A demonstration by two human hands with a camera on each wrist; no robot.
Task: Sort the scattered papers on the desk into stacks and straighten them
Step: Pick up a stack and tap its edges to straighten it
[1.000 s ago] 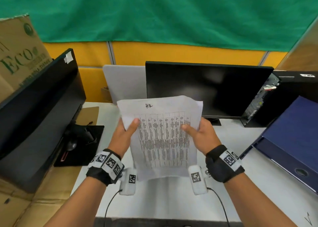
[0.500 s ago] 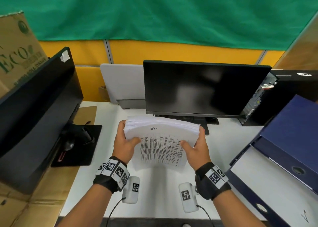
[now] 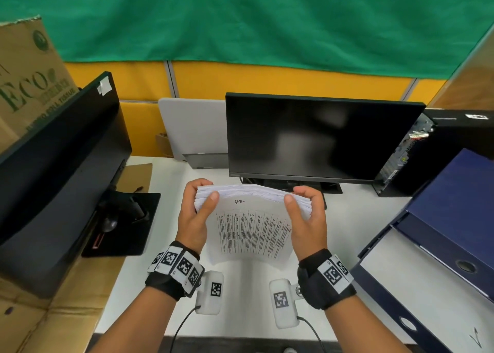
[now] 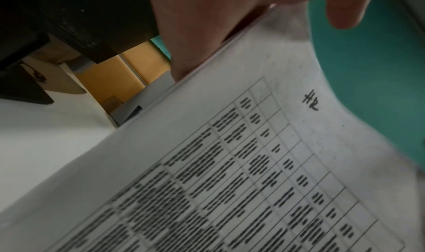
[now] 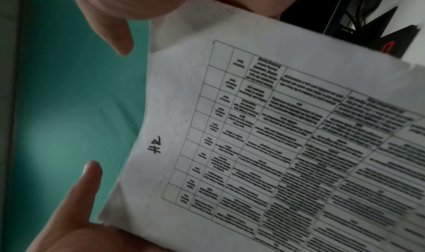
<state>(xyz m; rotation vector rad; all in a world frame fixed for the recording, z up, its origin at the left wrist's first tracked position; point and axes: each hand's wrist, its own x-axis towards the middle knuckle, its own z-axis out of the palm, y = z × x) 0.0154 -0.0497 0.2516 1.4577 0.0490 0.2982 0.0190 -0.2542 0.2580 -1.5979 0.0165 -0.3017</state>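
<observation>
I see the paper stack [image 3: 252,227] held upright above the white desk [image 3: 248,307], in front of the centre monitor [image 3: 320,138], with its lower edge close to the desk; whether it touches I cannot tell. The front sheet carries a printed table and a handwritten mark near the top. The left hand [image 3: 193,219] has its grip clamped on the stack's left edge, thumb on the front sheet, fingers curled behind. The right hand [image 3: 307,219] has its grip clamped on the right edge in the same way. The top edge bows upward between the two grips.

The table text is too blurred to read. The rear fingers are hidden behind the sheets. A blue binder [image 3: 449,219] lies to the right, cut off by the frame.
</observation>
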